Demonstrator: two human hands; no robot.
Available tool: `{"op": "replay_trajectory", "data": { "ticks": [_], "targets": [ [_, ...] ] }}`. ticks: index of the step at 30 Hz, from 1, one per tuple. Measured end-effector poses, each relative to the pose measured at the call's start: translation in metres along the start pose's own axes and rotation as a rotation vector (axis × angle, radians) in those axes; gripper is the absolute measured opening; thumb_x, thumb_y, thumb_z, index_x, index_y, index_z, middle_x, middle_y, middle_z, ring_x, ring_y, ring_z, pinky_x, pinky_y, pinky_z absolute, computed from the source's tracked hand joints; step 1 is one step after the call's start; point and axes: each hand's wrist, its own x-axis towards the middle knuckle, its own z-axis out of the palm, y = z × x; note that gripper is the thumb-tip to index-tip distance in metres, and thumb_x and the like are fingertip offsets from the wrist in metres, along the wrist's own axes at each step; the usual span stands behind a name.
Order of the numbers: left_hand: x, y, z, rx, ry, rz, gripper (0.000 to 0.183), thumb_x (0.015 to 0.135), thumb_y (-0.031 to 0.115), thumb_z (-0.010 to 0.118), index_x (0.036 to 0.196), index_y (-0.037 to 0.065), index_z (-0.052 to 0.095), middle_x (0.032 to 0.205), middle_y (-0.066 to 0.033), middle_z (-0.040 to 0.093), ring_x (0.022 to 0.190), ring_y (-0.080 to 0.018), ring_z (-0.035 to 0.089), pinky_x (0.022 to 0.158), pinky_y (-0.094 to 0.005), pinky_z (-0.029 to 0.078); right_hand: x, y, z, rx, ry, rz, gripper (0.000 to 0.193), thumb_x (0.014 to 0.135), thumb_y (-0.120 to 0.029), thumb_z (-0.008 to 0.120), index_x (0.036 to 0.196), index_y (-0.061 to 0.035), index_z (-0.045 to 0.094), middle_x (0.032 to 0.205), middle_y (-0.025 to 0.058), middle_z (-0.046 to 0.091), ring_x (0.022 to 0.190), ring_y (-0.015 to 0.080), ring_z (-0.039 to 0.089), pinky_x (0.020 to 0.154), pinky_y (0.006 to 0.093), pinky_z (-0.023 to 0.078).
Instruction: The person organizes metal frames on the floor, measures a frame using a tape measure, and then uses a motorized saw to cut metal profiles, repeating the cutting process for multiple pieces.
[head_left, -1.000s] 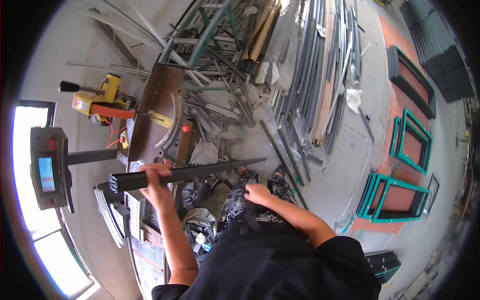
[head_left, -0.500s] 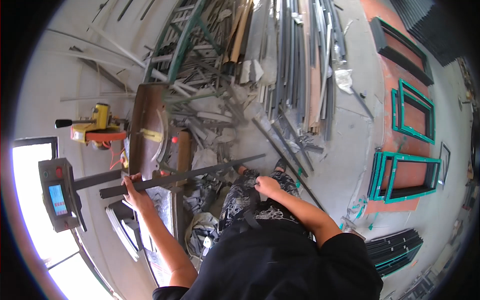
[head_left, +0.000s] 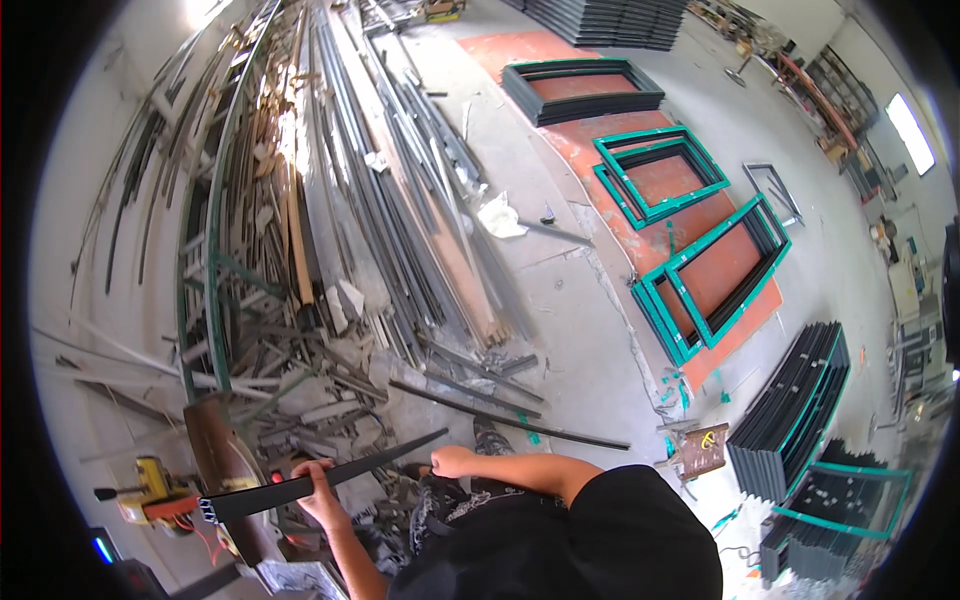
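Black bar (head_left: pixel 358 468), long axis slanting rightward, left hand (head_left: pixel 317 493) gripping it, right hand (head_left: pixel 453 461) clenched

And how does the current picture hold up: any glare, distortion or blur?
In the head view, the window burns out to white; in that head view, the green ladder-like rack bows with the fisheye lens and the corners fall to black; also in the head view, the left hand and dark bar read fairly clearly, while details along the right rim look soft.

The single fisheye view looks down from the person's head, close above the black shirt (head_left: pixel 600 535), and reaches forward across the grey floor (head_left: pixel 565 305).
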Motion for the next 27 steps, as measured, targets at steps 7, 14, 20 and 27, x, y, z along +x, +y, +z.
{"op": "replay_trajectory", "data": {
  "ticks": [7,14,20,27],
  "targets": [
    [0.006,0.006,0.068,0.003,-0.151,-0.016,0.010,0.090,0.008,0.060,0.090,0.003,0.051,0.076,-0.0059,0.059,0.076,-0.0160,0.058,0.080,-0.0322,0.048,-0.015,0.039,-0.020,0.112,0.127,-0.006,0.029,0.078,-0.033,0.061,0.089,-0.0064,0.067,0.088,0.0171,0.067,0.084,0.0351,0.064,0.072,0.0456,0.049],
    [0.000,0.008,0.087,0.023,-0.210,-0.027,0.012,0.088,0.007,0.062,0.086,0.004,0.051,0.077,-0.0055,0.056,0.072,-0.0140,0.056,0.076,-0.0307,0.047,-0.016,0.065,-0.017,0.223,0.189,0.087,0.023,0.073,-0.027,0.059,0.073,-0.0067,0.069,0.070,0.0125,0.068,0.067,0.0289,0.066,0.063,0.0395,0.051],
    [-0.007,0.049,0.062,-0.113,0.094,0.001,0.012,0.090,0.010,0.060,0.084,0.007,0.050,0.071,-0.0025,0.051,0.067,-0.0126,0.050,0.068,-0.0285,0.043,-0.002,0.019,-0.012,0.897,-0.121,0.283,0.025,0.086,-0.029,0.062,0.091,-0.0050,0.064,0.077,0.0063,0.068,0.066,0.0153,0.066,0.057,0.0286,0.051],
    [-0.002,0.131,-0.050,-0.453,0.298,0.168,0.016,0.090,0.014,0.060,0.081,0.008,0.049,0.068,-0.0034,0.048,0.067,-0.0172,0.049,0.077,-0.0369,0.042,0.008,-0.120,-0.028,1.568,-0.406,0.388,0.089,0.080,-0.058,0.062,0.134,0.0020,0.026,0.111,0.0184,0.060,0.105,0.0302,0.060,0.088,0.0428,0.051]
  ]
}}
